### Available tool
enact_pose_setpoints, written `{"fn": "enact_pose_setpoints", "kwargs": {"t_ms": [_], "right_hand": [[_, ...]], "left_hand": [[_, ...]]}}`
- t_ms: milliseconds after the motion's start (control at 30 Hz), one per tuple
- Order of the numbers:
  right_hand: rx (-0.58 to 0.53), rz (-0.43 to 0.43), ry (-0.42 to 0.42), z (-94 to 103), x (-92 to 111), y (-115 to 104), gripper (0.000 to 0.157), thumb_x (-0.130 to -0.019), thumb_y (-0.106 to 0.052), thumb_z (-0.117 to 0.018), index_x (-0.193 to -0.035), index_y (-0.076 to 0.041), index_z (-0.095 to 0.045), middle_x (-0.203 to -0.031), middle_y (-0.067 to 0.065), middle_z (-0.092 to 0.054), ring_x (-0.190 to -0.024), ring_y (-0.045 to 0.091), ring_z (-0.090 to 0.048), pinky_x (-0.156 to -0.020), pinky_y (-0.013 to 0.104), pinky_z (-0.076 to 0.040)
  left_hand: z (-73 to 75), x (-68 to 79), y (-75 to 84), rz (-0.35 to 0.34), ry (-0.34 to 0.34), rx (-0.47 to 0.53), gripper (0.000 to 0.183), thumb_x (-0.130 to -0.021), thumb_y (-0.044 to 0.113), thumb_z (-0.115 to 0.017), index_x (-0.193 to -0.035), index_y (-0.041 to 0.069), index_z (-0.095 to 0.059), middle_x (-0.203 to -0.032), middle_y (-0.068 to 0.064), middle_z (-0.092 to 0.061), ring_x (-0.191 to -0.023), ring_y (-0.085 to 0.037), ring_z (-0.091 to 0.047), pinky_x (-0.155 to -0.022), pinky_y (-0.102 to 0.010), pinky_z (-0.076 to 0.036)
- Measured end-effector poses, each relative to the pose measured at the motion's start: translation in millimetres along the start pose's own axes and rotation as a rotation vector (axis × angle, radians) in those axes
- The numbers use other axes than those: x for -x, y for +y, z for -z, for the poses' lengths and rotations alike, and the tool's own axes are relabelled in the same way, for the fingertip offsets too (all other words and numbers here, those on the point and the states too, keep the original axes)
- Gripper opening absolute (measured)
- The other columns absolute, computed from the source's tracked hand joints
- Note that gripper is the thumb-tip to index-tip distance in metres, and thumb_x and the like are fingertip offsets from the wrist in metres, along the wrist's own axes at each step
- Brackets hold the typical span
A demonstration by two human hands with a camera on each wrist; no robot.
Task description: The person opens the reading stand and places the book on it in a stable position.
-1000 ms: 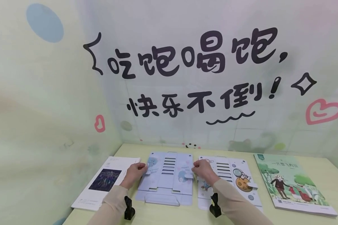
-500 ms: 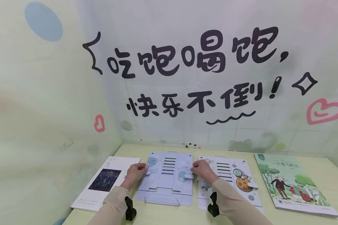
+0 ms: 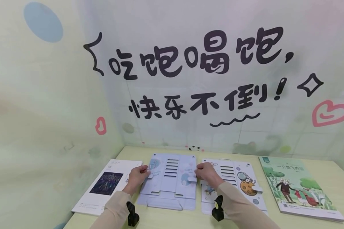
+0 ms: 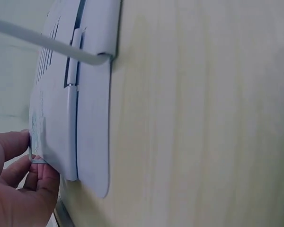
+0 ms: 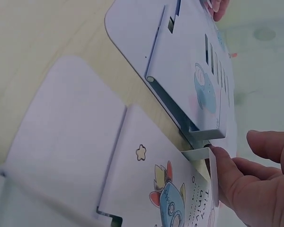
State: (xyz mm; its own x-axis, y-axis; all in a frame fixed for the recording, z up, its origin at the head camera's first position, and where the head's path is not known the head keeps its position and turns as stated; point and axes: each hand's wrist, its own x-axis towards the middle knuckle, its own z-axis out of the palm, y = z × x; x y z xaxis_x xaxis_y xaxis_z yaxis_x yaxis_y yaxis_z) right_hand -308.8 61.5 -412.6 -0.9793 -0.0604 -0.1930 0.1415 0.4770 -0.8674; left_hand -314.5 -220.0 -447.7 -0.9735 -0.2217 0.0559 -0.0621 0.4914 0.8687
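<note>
A pale blue book stand (image 3: pixel 169 187) with slots and animal prints lies on the table, its slotted panel tilted slightly up from the base plate (image 4: pixel 94 123). My left hand (image 3: pixel 137 178) pinches the panel's left edge by a page clip, thumb above and fingers below. On the opposite side my right hand (image 3: pixel 208 173) grips the right edge near the other clip; in the right wrist view its fingertips are partly hidden behind the neighbouring stand's clip. That second book stand (image 3: pixel 247 183), white with an astronaut print, lies flat under my right forearm.
A white magazine (image 3: pixel 93 198) with a dark picture lies at the left, partly behind my left hand and sleeve. A green picture book (image 3: pixel 299 181) lies at the right. The table (image 3: pixel 160 219) meets a printed wall sheet (image 3: pixel 183 133) at the back.
The slotted panel of the pale blue stand has risen slightly at its far edge, and the wire behind that edge is now out of sight. Both hands stay at its sides.
</note>
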Motion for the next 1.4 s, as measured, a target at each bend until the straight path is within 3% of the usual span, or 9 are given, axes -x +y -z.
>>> {"fn": "enact_pose_setpoints", "kwargs": {"t_ms": [400,667,1000,1400], "right_hand": [[-0.265,0.015,0.041,-0.2,3.0,1.3,0.038,-0.092,-0.002,-0.054,-0.127,0.011,-0.049,-0.119,0.024,-0.057,-0.09,0.017,-0.06,-0.083,0.033,-0.054],[-0.393,0.046,0.102,-3.9,5.3,0.6,0.027,-0.091,0.003,-0.053,-0.118,0.008,-0.054,-0.093,0.011,-0.054,-0.081,0.018,-0.054,-0.076,0.031,-0.055],[-0.36,0.107,0.166,-8.4,8.1,-1.7,0.021,-0.09,0.002,-0.056,-0.111,0.004,-0.054,-0.09,0.01,-0.055,-0.079,0.016,-0.053,-0.07,0.027,-0.054],[-0.317,0.196,0.169,-8.4,16.6,-2.5,0.016,-0.088,0.004,-0.056,-0.105,0.005,-0.055,-0.088,0.01,-0.057,-0.076,0.014,-0.054,-0.071,0.03,-0.055]], "left_hand": [[6.6,2.3,4.9,-0.03,-0.018,0.057,0.042,-0.085,-0.002,-0.061,-0.125,-0.013,-0.051,-0.112,-0.024,-0.059,-0.101,-0.027,-0.055,-0.083,-0.03,-0.049],[14.4,2.8,8.6,-0.054,-0.023,0.144,0.043,-0.082,-0.006,-0.063,-0.123,-0.012,-0.053,-0.103,-0.019,-0.058,-0.09,-0.019,-0.053,-0.072,-0.017,-0.044],[18.1,5.4,14.0,-0.093,0.034,0.256,0.036,-0.079,-0.011,-0.064,-0.112,-0.013,-0.052,-0.102,-0.021,-0.059,-0.082,-0.009,-0.053,-0.069,-0.011,-0.045],[25.2,10.0,19.1,-0.054,-0.014,0.281,0.033,-0.082,-0.008,-0.061,-0.112,-0.009,-0.047,-0.099,-0.013,-0.055,-0.084,-0.01,-0.05,-0.069,-0.013,-0.044]]}}
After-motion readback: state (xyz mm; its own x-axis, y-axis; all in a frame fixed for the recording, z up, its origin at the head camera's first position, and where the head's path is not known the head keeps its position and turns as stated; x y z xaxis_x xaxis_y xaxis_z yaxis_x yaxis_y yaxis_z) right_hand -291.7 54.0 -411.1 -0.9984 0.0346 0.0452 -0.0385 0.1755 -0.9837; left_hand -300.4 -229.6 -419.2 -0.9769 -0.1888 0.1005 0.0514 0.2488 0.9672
